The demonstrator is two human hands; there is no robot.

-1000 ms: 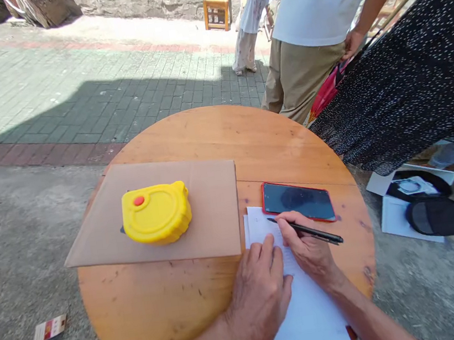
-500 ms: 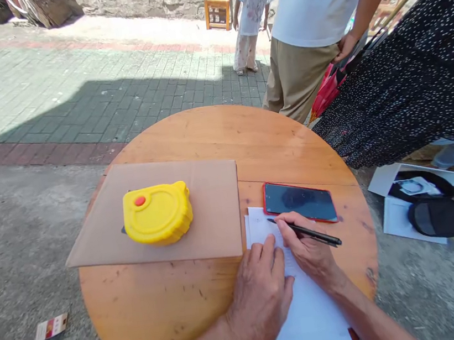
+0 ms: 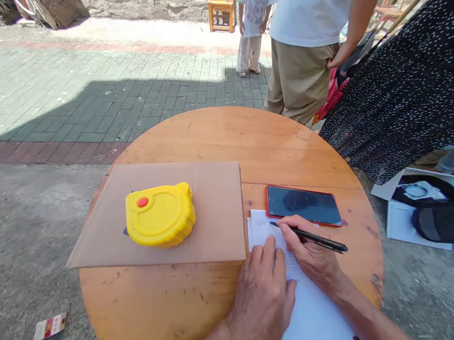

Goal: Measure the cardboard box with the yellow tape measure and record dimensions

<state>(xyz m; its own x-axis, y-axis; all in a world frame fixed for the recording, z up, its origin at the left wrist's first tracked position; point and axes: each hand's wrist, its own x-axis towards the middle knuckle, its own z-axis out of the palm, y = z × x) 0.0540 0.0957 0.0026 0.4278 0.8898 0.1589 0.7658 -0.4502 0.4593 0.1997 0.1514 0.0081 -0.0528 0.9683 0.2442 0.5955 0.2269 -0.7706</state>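
Note:
My right hand (image 3: 310, 248) grips a black pen (image 3: 317, 238), its tip at the top of a white sheet of paper (image 3: 308, 315) that bears small, unreadable marks. Flat on the same paper, my left hand (image 3: 264, 293) lies with its fingers stretched out and holds nothing. Just beyond the pen is a phone (image 3: 302, 203) with a dark screen and red case. To the left, a yellow case (image 3: 160, 215) shaped like a tape measure, with a red button, sits on a flat piece of brown cardboard (image 3: 219, 238).
All this rests on a round wooden table (image 3: 222, 131). On the ground to the right stands an open white box (image 3: 401, 225) with a black pouch (image 3: 443, 223). Several people stand beyond; a person in khaki trousers (image 3: 302, 76) is near the table's far edge. A card (image 3: 50, 327) lies on the ground left.
The view has shifted slightly, so most things sit a little lower and to the right. Both hands keep their places on the paper, the pen still in my right.

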